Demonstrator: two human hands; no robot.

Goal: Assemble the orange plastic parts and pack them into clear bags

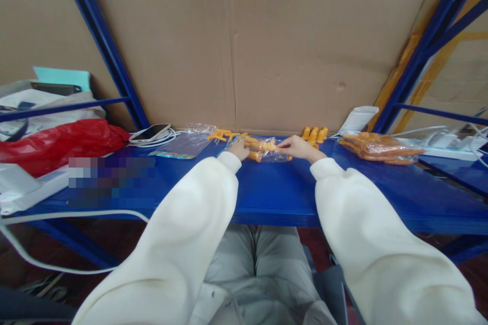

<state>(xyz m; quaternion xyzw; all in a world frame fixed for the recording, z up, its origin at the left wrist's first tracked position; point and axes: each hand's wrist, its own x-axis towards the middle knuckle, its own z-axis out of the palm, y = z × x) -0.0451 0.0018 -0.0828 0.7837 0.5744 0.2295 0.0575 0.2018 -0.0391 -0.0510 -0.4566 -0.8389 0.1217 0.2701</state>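
In front of me on the blue shelf, several yellow-orange plastic pieces lie on and around a crinkled clear plastic bag. My left hand is closed at the left end of this bag, its fingers partly hidden. From the other side, my right hand pinches the end of an orange plastic piece between thumb and fingers. More orange pieces rest just left of my left hand. Stubby orange pieces stand behind my right hand. What exactly the pieces are is too small to tell.
A flat clear bag lies at left, by a phone with a coiled white cable. Farther left are a red plastic bag and a white power strip. Bagged orange pieces lie right. Cardboard walls the back.
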